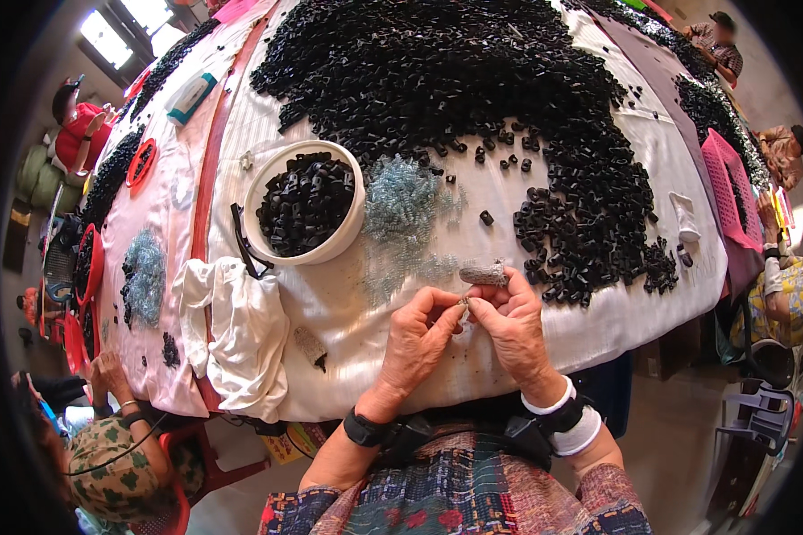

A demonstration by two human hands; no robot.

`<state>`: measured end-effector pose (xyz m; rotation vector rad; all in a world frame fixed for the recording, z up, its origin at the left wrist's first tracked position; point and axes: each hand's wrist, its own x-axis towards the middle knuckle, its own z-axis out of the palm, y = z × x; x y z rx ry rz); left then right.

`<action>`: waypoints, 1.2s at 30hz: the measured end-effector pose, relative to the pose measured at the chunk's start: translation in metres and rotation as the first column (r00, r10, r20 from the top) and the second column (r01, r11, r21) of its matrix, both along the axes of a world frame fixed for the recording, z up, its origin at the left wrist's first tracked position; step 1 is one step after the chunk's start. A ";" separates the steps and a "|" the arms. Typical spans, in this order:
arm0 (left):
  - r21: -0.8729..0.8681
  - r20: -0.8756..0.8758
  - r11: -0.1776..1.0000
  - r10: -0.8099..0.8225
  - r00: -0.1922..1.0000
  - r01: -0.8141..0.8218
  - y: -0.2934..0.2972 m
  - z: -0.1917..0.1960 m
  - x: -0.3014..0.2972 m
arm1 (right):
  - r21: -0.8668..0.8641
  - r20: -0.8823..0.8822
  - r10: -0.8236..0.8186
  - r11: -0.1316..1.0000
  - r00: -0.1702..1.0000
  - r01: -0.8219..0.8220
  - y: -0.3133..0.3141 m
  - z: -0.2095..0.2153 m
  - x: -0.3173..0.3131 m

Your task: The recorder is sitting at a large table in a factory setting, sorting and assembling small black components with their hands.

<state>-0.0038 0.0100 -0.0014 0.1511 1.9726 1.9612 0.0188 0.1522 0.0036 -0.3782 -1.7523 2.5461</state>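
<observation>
Small pale part, likely one of the little springs, sits pinched between the fingertips of both my hands, just above the near edge of the cloth-covered table. It is too tiny to make out clearly, and I cannot tell whether a black piece is hidden in my grip with it.

My left hand comes in from below, thumb and forefinger closed to a fine pinch on the part, the other fingers curled loosely under. My right hand meets it from the other side, thumb and forefinger also closed on the same part; its forefinger wears a grey knitted finger cot. Neither hand is spread open; both are nearly closed, touching each other at the tips.

To do this well, I judge I should keep the pinch light, hold the part near my body where I can see it, and turn it with the fingertips rather than the wrists, so it does not spring away.

Just beyond my hands lies a loose heap of pale blue-grey springs. Left of it stands a white bowl filled with black plastic pieces, and a large pile of black pieces covers the far table. A white cloth lies folded to my left
</observation>
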 end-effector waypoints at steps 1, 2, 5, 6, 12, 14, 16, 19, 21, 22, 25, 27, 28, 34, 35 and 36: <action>-0.001 0.000 1.000 -0.004 1.000 0.004 0.000 0.001 0.000 | -0.001 0.000 -0.004 1.000 1.000 0.004 -0.003 -0.001 0.000; -0.034 -0.016 0.999 -0.014 1.000 0.013 0.001 0.002 0.000 | 0.095 -0.046 -0.026 0.995 0.999 0.030 -0.005 -0.002 0.000; -0.084 -0.036 0.996 -0.039 0.999 0.036 0.002 0.005 0.000 | 0.248 -0.139 -0.056 0.965 0.989 0.089 -0.009 -0.012 0.002; -0.099 -0.036 0.994 -0.050 0.998 0.046 0.001 0.005 0.000 | 0.306 -0.181 -0.062 0.945 0.982 0.116 -0.011 -0.014 0.002; -0.143 -0.020 0.988 -0.062 0.998 0.059 0.004 0.010 0.000 | 0.143 -0.150 -0.052 0.987 0.987 0.073 -0.007 -0.006 0.003; -0.214 -0.140 0.976 -0.062 0.988 0.031 0.004 0.001 0.000 | 0.138 -0.135 -0.047 0.988 0.990 0.066 -0.006 -0.002 0.002; -0.277 -0.255 0.961 -0.073 0.964 0.000 0.006 0.000 -0.001 | 0.135 -0.118 -0.046 0.989 0.992 0.062 -0.005 -0.001 0.001; -0.328 -0.391 0.944 -0.092 0.916 -0.046 0.006 0.000 -0.001 | 0.094 -0.089 -0.028 0.995 0.996 0.036 -0.002 -0.001 0.001; -0.258 -0.310 0.966 -0.079 0.947 -0.004 0.005 -0.008 -0.001 | -0.111 0.020 0.007 0.994 1.000 -0.005 0.001 0.003 0.000; -0.258 -0.311 0.966 -0.080 0.947 -0.004 0.005 -0.008 -0.001 | -0.112 0.019 0.006 0.994 1.000 -0.004 0.002 0.002 0.000; -0.222 -0.300 0.975 -0.077 0.951 0.009 0.006 0.000 -0.001 | -0.166 0.014 0.017 0.986 1.000 -0.014 0.003 0.000 -0.001; -0.234 -0.110 0.971 -0.075 0.991 0.047 0.006 0.007 -0.001 | -0.047 -0.017 -0.009 0.999 1.000 0.008 0.001 0.002 -0.001; -0.236 -0.111 0.971 -0.072 0.991 0.044 0.005 0.005 -0.001 | -0.049 -0.017 -0.006 0.999 1.000 0.005 -0.001 0.001 -0.001; -0.315 -0.315 0.949 -0.089 0.945 -0.016 0.008 0.001 -0.004 | 0.464 -0.244 -0.058 0.870 0.968 0.169 -0.008 -0.019 0.003; -0.317 -0.327 0.948 -0.092 0.941 -0.018 0.008 0.003 -0.004 | 0.490 -0.277 -0.074 0.847 0.958 0.207 -0.008 -0.020 0.003; -0.320 -0.338 0.947 -0.093 0.936 -0.022 0.008 0.003 -0.004 | 0.513 -0.310 -0.086 0.824 0.947 0.242 -0.009 -0.021 0.002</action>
